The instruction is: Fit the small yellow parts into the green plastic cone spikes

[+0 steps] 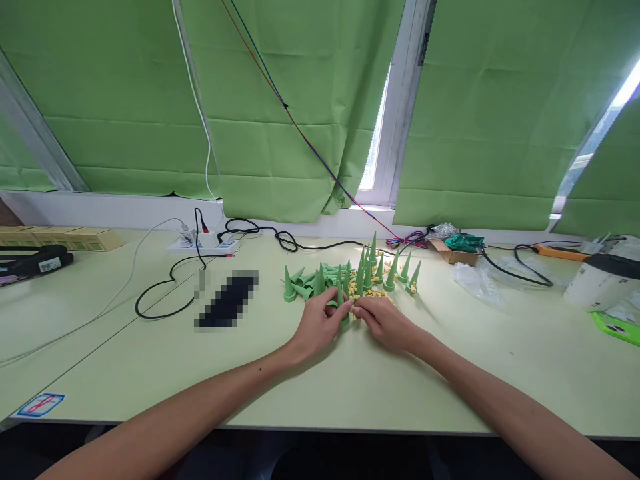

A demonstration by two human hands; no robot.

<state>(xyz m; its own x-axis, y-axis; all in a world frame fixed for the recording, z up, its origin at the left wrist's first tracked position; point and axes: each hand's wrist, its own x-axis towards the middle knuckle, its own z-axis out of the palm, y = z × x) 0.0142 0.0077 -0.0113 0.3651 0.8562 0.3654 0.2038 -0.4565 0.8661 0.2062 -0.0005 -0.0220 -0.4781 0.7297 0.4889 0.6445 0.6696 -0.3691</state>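
Left hand (pixel 316 323) pinches a green cone (pixel 341 292) just below the frame's centre.
The cone looks light, stiff and smooth, likely best held near its wide base. The right hand (pixel 384 321) has its fingertips pressed together beside it, any contents hidden; upright cones (pixel 391 277) and yellow bits (pixel 376 293) crowd close behind.

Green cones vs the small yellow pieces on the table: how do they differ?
Size: the green cones are much larger than the yellow pieces.
Shape: the green cones taper to a point; the yellow pieces look small and lumpy, too small to make out exactly.
Pose: some green cones stand upright and others lie on their sides; the yellow pieces lie low and scattered.
Shared: both are numerous and grouped together on the table.
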